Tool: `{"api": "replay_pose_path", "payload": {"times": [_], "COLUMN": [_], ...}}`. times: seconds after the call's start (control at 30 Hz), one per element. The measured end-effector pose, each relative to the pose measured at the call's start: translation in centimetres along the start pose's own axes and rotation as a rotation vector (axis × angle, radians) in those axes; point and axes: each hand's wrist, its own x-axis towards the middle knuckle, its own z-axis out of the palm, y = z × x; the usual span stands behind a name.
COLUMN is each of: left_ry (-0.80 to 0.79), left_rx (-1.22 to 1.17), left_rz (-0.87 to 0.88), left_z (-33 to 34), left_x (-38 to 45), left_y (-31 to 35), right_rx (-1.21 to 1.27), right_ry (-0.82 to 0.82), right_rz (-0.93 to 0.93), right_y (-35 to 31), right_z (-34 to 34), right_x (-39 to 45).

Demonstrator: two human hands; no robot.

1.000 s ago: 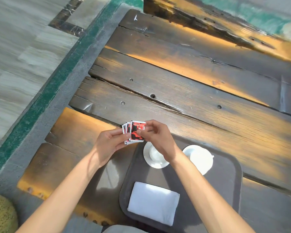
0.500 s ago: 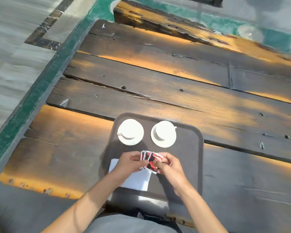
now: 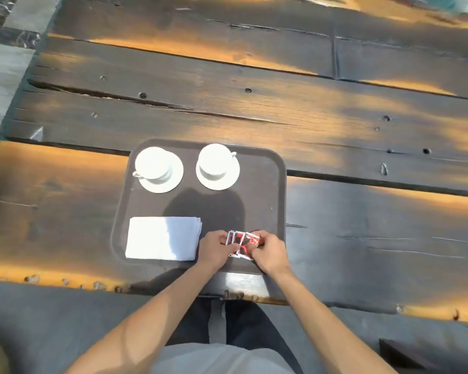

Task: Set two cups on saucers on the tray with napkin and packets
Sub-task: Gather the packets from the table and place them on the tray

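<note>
A dark grey tray [image 3: 265, 190] lies on the wooden table. Two white cups stand on white saucers along its far side: the left cup [image 3: 153, 164] on its saucer [image 3: 170, 182], the right cup [image 3: 216, 159] on its saucer [image 3: 227, 179]. A folded white napkin [image 3: 162, 237] lies at the tray's near left. My left hand [image 3: 216, 249] and my right hand [image 3: 268, 251] both pinch a fanned stack of red, black and white packets [image 3: 242, 242] over the tray's near right part.
The table [image 3: 362, 225] is made of dark weathered planks with gaps and bolt holes. Its near edge runs just in front of my body. Grey floor shows at the left and below.
The view has moved closer and tilted down. My hands with the packets have shifted right, off the napkin, to the tray's near right part. Cups and saucers have stayed in place.
</note>
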Motion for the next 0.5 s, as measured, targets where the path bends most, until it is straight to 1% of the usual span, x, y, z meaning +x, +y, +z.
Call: {"api": "replay_pose_path", "payload": {"times": [0.07, 0.13, 0.2, 0.3, 0.37, 0.43, 0.5], "left_ry": [0.084, 0.143, 0.160, 0.174, 0.186, 0.208, 0.223], "left_rx": [0.168, 0.272, 0.306, 0.323, 0.259, 0.140, -0.053], "left_rz": [0.041, 0.059, 0.052, 0.051, 0.086, 0.098, 0.064], "left_z": [0.5, 0.7, 0.6, -0.1, -1.0, -2.4, -4.3], "left_x": [-0.2, -0.7, -1.2, -1.7, -1.8, -1.6, -1.1], "left_y": [0.1, 0.1, 0.3, 0.8, 1.3, 2.0, 2.9], "right_rx": [-0.183, -0.276, -0.293, -0.252, -0.170, -0.077, 0.001], "right_ry": [0.011, -0.004, -0.019, -0.010, -0.025, -0.033, -0.039], "right_rz": [-0.061, -0.069, -0.077, -0.121, -0.172, -0.220, -0.230], "right_y": [-0.3, -0.5, -0.6, -0.6, -0.9, -1.7, -2.8], "right_z": [-0.2, -0.4, -0.6, -1.9, -3.0, -4.2, -5.3], "right_x": [-0.2, -0.5, -0.8, -1.0, -0.7, 0.1, 1.3]}}
